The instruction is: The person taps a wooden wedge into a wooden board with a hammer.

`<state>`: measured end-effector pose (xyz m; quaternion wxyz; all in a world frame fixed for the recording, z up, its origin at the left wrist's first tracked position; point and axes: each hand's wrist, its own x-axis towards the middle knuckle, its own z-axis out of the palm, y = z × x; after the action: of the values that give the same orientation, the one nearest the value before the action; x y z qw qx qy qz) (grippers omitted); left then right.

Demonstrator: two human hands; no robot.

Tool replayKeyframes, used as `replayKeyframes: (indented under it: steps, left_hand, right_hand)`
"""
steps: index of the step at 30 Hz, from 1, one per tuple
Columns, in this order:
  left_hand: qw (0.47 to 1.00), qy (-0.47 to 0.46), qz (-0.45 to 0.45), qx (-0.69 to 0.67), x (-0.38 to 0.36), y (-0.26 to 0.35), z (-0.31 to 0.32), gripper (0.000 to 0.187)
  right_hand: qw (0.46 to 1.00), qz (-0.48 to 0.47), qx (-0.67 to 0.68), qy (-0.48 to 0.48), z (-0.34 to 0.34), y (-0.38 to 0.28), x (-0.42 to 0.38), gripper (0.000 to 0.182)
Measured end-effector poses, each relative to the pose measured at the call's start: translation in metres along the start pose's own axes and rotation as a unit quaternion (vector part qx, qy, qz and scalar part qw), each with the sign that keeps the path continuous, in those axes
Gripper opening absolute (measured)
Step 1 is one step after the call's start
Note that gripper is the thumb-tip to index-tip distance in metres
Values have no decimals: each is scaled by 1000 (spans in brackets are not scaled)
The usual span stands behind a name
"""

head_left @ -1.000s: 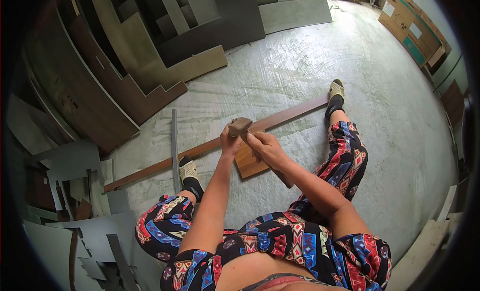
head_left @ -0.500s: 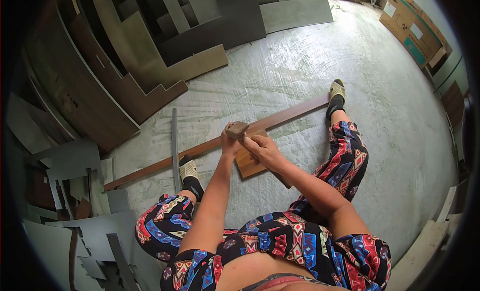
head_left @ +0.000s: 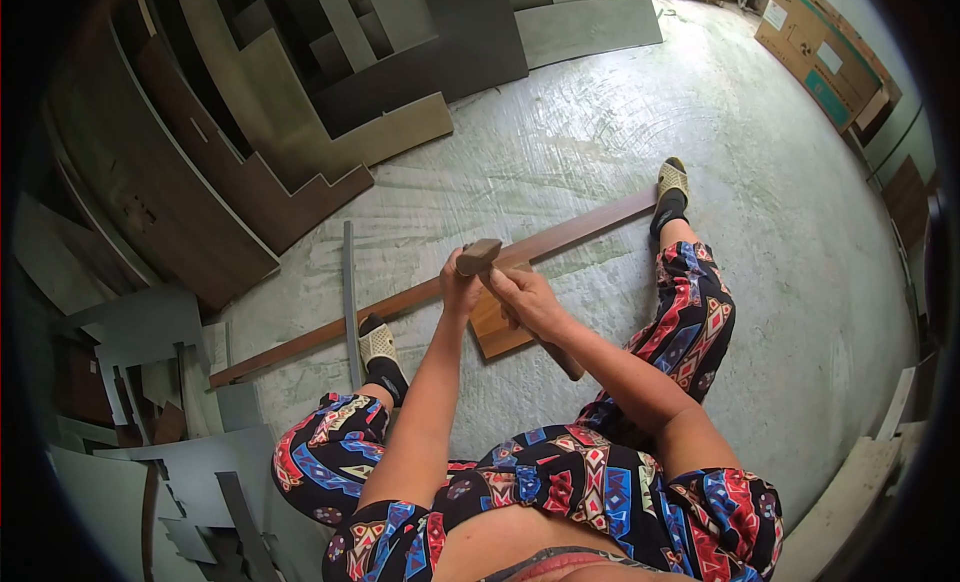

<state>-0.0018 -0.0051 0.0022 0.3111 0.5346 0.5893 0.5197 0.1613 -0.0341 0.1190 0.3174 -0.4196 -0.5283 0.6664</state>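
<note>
My right hand [head_left: 525,302] is closed round the handle of a hammer [head_left: 480,256], whose brown, worn head points up and left. The handle's end sticks out below my wrist. Just left of it, my left hand [head_left: 461,287] is closed beside the hammer head, which partly covers its fingers; what it holds, if anything, is hidden. Below both hands lies a short wood-grain board [head_left: 497,334] on the floor. A long narrow brown strip [head_left: 600,219] runs diagonally past it, its right end by my right foot and its left part passing my left foot.
A thin grey strip [head_left: 350,282] crosses the long strip near my left foot. Stacked panels [head_left: 150,182] line the left and back. Grey offcuts [head_left: 190,472] lie at lower left. A cardboard box [head_left: 820,57] stands far right, with pale planks [head_left: 850,492] lower right.
The hammer has turned slightly in my right hand, its head shifting a little up and right. My left hand stays almost in place.
</note>
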Motion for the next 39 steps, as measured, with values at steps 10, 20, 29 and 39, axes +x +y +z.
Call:
replayKeyframes:
  steps: [10, 20, 29, 39]
  left_hand:
    - [999, 3, 25, 23, 3, -23, 3, 25]
    - [1000, -4, -19, -6, 0, -1, 1, 28]
    - [998, 5, 26, -48, -1, -9, 3, 15]
    - [1000, -3, -17, -13, -3, 5, 1, 27]
  right_hand:
    - [999, -44, -1, -17, 5, -10, -6, 50]
    - [1000, -21, 10, -10, -1, -7, -5, 53]
    - [999, -21, -34, -24, 4, -8, -7, 46]
    - [1000, 1, 5, -3, 1, -5, -2, 46]
